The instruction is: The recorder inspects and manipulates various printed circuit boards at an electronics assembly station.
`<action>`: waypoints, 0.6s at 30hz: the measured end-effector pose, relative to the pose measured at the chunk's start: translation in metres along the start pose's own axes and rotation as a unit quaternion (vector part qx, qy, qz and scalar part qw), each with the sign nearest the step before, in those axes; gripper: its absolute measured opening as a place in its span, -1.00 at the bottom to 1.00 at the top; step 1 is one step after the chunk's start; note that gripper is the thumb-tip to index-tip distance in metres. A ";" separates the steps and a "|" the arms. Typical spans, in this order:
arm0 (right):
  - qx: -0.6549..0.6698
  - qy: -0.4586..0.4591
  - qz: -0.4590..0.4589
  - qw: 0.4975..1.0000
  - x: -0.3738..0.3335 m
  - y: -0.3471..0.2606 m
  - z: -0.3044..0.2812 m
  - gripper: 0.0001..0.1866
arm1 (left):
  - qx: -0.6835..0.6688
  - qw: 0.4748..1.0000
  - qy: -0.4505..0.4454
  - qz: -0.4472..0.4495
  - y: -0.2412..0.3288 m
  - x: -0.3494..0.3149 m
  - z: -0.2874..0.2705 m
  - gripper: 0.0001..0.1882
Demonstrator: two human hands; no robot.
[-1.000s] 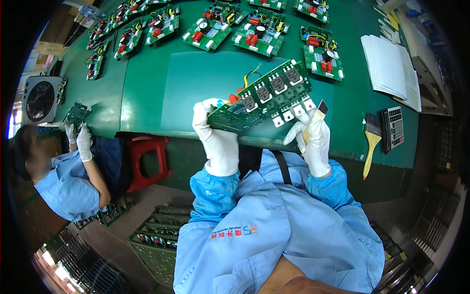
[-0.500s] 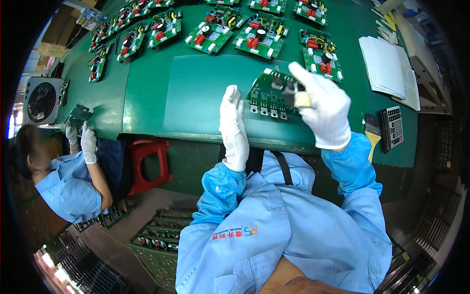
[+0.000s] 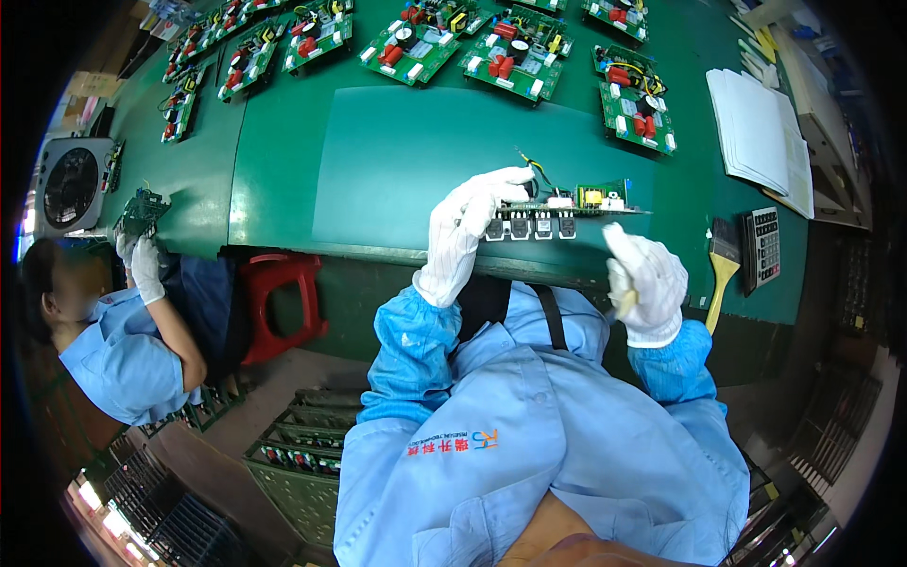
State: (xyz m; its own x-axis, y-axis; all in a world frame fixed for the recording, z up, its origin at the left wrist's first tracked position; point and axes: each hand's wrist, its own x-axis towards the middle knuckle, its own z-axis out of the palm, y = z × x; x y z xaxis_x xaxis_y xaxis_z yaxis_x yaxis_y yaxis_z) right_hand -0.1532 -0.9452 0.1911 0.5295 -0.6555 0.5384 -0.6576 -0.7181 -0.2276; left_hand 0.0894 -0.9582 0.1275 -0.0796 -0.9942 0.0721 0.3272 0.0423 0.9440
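Note:
My left hand (image 3: pixel 465 227), in a white glove, pinches the left end of a green circuit board (image 3: pixel 590 210). The board is held nearly edge-on above the table's near side. Yellow and white parts stand on its upper face, and a row of black components with metal tabs hangs along its lower edge. A black-and-yellow wire sticks up near my left fingers. Below the board's right end is my gloved right hand (image 3: pixel 647 283), apart from it. Its fingers are parted and partly curled, with a tan patch (image 3: pixel 625 302) near the thumb; I cannot make out what that patch is.
Several finished-looking circuit boards (image 3: pixel 515 59) stand along the far side of the green table (image 3: pixel 283 180). To the right are papers (image 3: pixel 756 128), a calculator (image 3: pixel 761 248) and a brush (image 3: pixel 724 260). Leftward, a co-worker (image 3: pixel 132 350) handles another board near a fan (image 3: pixel 74 184) and a red stool (image 3: pixel 283 302).
The board has passed from my right hand to my left and turned from a tilted underside view to nearly edge-on. My right hand has let go and dropped nearer my body.

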 end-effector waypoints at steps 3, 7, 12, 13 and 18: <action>0.052 -0.037 0.079 0.995 -0.018 0.004 0.001 -0.57 | -0.050 0.997 0.050 0.020 -0.009 0.006 0.003 -0.56; 0.053 -0.064 0.085 0.993 -0.009 -0.004 0.018 -0.64 | -0.047 0.995 0.083 0.033 -0.009 0.016 0.014 -0.58; 0.024 -0.166 0.071 0.983 0.001 -0.014 0.042 -0.58 | -0.067 0.996 0.058 0.028 -0.015 0.022 0.015 -0.65; 0.025 -0.176 0.070 0.982 -0.001 -0.016 0.048 -0.56 | -0.056 0.997 0.046 0.039 -0.016 0.022 0.013 -0.65; 0.007 -0.205 0.089 0.975 -0.004 -0.022 0.067 -0.51 | -0.039 0.997 0.019 0.061 -0.017 0.021 0.012 -0.65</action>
State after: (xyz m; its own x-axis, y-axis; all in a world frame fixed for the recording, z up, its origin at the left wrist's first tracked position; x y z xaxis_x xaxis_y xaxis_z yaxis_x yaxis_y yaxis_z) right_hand -0.1045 -0.9430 0.1395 0.5795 -0.8058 0.1216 -0.7523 -0.5864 -0.3004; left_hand 0.0710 -0.9782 0.1170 0.0010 -0.9853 0.1709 0.4037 0.1567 0.9014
